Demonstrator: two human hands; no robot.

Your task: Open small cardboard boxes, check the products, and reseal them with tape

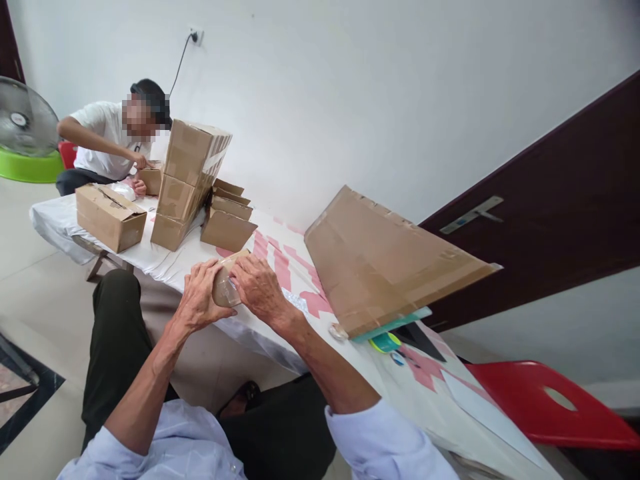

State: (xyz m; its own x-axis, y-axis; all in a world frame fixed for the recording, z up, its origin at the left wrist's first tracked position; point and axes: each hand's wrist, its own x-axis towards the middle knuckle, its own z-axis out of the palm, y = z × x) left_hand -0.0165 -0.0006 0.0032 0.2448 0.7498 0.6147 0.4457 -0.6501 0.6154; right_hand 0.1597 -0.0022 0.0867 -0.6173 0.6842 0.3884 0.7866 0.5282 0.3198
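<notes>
Between my two hands, above the near edge of the table, is a small brown cardboard box (pixel 224 288) with shiny clear tape across its face. My left hand (pixel 200 297) grips its left side, thumb along the bottom edge and fingers over the top. My right hand (pixel 257 285) has its bent fingers pressed on the box's right side, near the tape; its fingertips are partly hidden. Just beyond my hands stand several open cardboard pieces (pixel 227 230) in a row on the table.
A stack of taped boxes (pixel 176 197) and a closed box (pixel 111 217) stand at the far left. A co-worker (pixel 107 137) there handles another box (pixel 151 179). To the right are a large cardboard sheet (pixel 380 260), a green tape roll (pixel 385 343) and a red chair (pixel 530 400).
</notes>
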